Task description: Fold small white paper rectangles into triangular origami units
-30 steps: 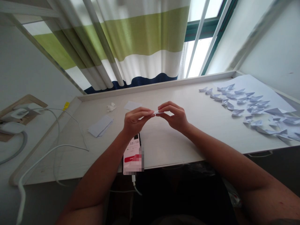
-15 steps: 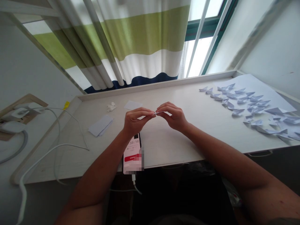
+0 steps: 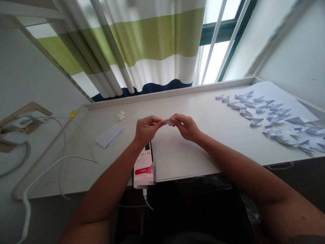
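Note:
Both of my hands are raised a little above the white desk near its middle, pinching one small folded piece of white paper between them. My left hand has its fingers closed on the paper's left end. My right hand pinches the right end with thumb and fingertips. Most of the paper is hidden by the fingers. A phone with a lit screen lies on the desk just below my left wrist.
Several small folded paper pieces lie on a large white sheet at the right. A stack of paper slips, a single slip and a crumpled scrap lie at the left. White cables trail across the left side. A striped curtain hangs behind.
My two hands have drawn closer together around the paper, and the fingers have folded more tightly over it. Nothing else on the desk has moved.

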A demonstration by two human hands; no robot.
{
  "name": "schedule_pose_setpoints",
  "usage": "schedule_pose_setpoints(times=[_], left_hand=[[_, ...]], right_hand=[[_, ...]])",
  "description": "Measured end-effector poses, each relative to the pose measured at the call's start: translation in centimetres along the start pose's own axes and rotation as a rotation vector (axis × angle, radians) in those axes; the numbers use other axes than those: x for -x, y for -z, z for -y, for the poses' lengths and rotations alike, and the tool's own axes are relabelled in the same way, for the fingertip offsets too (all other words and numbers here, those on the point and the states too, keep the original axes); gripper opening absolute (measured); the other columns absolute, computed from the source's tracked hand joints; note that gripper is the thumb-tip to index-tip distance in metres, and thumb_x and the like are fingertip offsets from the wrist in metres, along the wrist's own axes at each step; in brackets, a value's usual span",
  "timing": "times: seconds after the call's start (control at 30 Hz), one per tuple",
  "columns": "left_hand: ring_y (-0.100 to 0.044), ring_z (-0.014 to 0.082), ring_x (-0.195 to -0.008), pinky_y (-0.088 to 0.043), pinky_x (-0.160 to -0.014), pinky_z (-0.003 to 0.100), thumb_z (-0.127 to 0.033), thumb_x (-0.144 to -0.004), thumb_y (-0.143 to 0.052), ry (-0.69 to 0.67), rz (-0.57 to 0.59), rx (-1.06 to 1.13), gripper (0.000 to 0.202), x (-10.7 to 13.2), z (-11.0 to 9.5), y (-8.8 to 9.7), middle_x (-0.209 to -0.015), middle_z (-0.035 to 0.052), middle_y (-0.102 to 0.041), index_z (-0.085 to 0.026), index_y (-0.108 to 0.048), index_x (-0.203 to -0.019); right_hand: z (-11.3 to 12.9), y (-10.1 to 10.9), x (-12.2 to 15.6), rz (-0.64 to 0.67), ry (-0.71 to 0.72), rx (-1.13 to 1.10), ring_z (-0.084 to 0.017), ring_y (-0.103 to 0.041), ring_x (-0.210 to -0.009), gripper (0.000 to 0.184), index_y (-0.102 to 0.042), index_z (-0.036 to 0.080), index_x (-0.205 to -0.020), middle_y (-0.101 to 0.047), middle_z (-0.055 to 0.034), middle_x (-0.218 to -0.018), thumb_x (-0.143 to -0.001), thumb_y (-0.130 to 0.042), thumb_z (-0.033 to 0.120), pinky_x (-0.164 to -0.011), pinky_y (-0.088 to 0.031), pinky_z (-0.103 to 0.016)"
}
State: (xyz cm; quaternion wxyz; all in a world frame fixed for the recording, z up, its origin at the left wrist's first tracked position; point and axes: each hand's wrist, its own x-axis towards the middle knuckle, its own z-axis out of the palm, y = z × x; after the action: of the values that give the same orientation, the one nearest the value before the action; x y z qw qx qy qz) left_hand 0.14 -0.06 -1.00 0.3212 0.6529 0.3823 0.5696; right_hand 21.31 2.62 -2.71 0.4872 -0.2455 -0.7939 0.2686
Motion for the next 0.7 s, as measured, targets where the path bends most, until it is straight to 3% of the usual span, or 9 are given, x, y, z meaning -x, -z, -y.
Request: schedule_pose_setpoints(times=[0.23,0.4,0.7], left_hand=[[-0.081,0.0207,-0.073,-0.066,-0.07,0.033,-0.048,-0.081,-0.093,0.064,0.046,0.03,0.032,-0.09,-0.19,-0.03,-0.08,0.0082,-0.083,-0.017,-0.083,-0.084],[-0.082,0.024,-0.074,-0.064,-0.063,0.032,-0.05,-0.083,-0.091,0.188,0.102,0.08,0.036,-0.13,-0.52,-0.13,-0.079,0.0101,-0.083,-0.015,-0.081,-0.086],[-0.08,0.0221,-0.073,-0.062,-0.06,0.029,-0.048,-0.078,-0.094,0.252,0.131,0.121,0.037,-0.27,-0.01,-0.1,-0.077,0.0087,-0.082,-0.015,-0.079,-0.083]], right_hand=[[0.0,-0.67,0.16,-0.009,-0.152,-0.198,-0.018,-0.073,-0.087,0.035,-0.075,0.019,-0.102,-0.079,-0.0057,-0.096,-0.095,-0.081,0.053,-0.081,-0.063,-0.037],[-0.14,-1.01,0.12,-0.044,-0.236,-0.328,-0.019,-0.076,-0.084,0.035,-0.078,0.02,-0.097,-0.081,-0.0053,-0.091,-0.09,-0.086,0.053,-0.082,-0.065,-0.04],[0.17,-0.78,-0.32,0.025,-0.365,-0.523,-0.018,-0.076,-0.081,0.045,-0.079,0.016,-0.093,-0.082,-0.0067,-0.087,-0.08,-0.092,0.057,-0.079,-0.066,-0.037]])
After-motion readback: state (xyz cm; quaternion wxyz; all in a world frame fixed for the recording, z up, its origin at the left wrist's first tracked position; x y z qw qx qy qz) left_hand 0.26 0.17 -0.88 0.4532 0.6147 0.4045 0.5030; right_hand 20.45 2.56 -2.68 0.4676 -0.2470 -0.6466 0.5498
